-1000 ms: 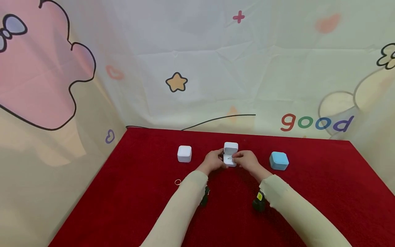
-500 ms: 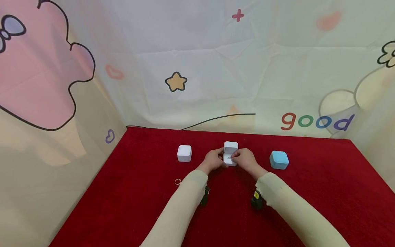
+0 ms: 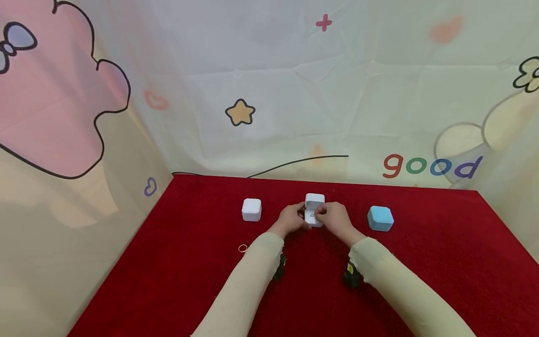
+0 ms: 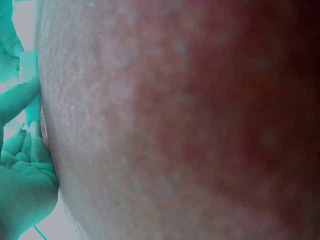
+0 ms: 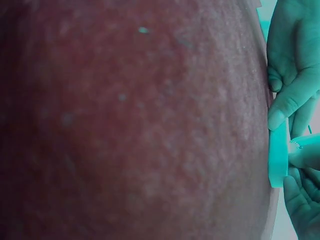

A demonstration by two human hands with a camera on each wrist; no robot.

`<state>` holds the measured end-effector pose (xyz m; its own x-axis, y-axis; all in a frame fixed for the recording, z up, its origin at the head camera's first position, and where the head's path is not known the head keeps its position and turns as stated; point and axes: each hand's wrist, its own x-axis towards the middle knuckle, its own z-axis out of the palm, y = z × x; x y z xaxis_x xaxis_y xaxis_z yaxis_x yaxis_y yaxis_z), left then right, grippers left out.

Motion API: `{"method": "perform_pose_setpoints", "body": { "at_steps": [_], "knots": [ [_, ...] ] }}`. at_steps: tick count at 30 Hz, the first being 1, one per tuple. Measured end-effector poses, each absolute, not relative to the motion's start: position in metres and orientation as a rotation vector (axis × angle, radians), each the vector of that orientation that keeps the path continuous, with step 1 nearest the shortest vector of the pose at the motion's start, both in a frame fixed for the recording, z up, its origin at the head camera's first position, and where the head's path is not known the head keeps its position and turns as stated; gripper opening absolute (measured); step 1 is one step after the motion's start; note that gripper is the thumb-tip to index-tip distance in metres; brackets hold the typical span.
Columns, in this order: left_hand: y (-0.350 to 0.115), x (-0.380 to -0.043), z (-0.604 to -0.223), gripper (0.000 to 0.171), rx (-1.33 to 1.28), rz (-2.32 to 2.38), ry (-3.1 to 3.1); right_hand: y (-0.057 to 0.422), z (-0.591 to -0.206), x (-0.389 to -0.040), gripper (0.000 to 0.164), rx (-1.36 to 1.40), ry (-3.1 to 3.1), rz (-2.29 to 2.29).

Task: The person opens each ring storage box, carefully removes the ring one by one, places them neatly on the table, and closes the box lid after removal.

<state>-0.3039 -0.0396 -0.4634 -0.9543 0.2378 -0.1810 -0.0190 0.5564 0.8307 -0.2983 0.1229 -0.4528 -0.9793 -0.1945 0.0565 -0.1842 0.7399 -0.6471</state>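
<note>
An open white ring box (image 3: 314, 198) stands on the red cloth in the head view, its lid tilted up at the back. My left hand (image 3: 289, 220) grips the box from the left, thumb at the front side. My right hand (image 3: 335, 217) reaches in from the right and pinches a small ring (image 3: 312, 215) at the box's inner cushion. In the right wrist view the ring (image 5: 296, 145) shows as a beaded band by the right fingertips, above the box's side (image 5: 278, 160). How deep the ring sits in the cushion is hidden by the fingers.
A closed white box (image 3: 251, 210) stands to the left, and a closed light-blue box (image 3: 381, 219) to the right. Another ring (image 3: 243, 248) lies on the red cloth (image 3: 189, 262) beside my left forearm. A printed curtain (image 3: 286, 93) hangs behind the table.
My right hand has shifted slightly to the left and closer over the box, still at the ring. My left hand and the box have stayed in place.
</note>
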Motion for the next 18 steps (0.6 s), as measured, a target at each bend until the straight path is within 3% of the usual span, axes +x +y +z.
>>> {"method": "perform_pose_setpoints", "body": {
  "at_steps": [18],
  "knots": [
    [-0.0397, -0.3057, -0.4654, 0.076, 0.167, 1.348, 2.516, 0.1277, -0.4530, -0.3021, 0.021, -0.209, 2.841, -1.182]
  ]
}}
